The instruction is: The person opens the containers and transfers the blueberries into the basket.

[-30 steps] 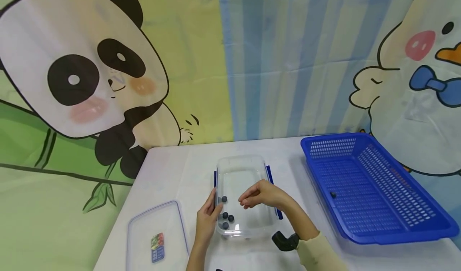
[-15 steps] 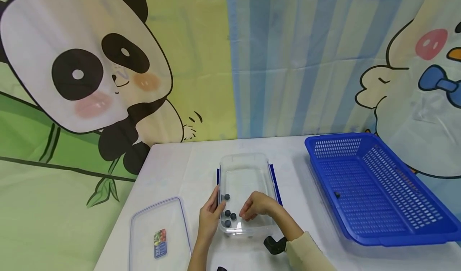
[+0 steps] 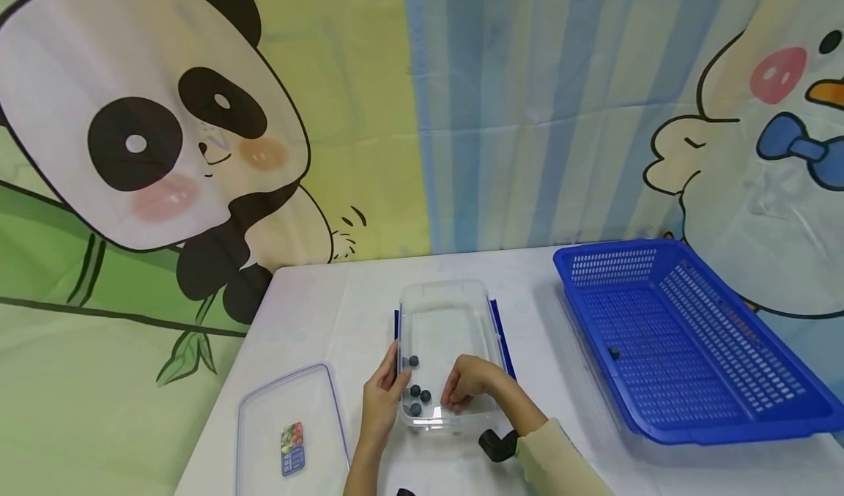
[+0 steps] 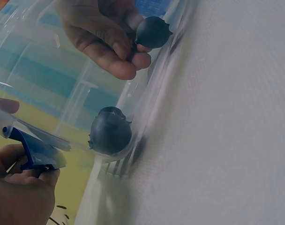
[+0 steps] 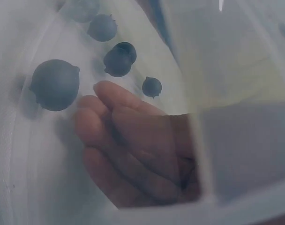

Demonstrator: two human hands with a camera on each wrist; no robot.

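Note:
In the head view, a clear plastic food container with blue side clips stands on the table, several blueberries near its left side. My left hand grips its left side, thumb over the rim and fingers at the blue clip. My right hand is inside, low over the near part of the floor, fingers loosely bent. One blueberry sits just beyond its fingertips in the right wrist view, apparently not pinched; the head view hides it. More blueberries lie beside the fingers.
A blue perforated basket stands on the right with one blueberry in it. To the left, the clear container lid with a fruit label lies flat on the white table. A printed curtain hangs behind.
My right hand has come down and nearer to me, into the near part of the container. The left hand keeps its grip. The berries at the left side stay put.

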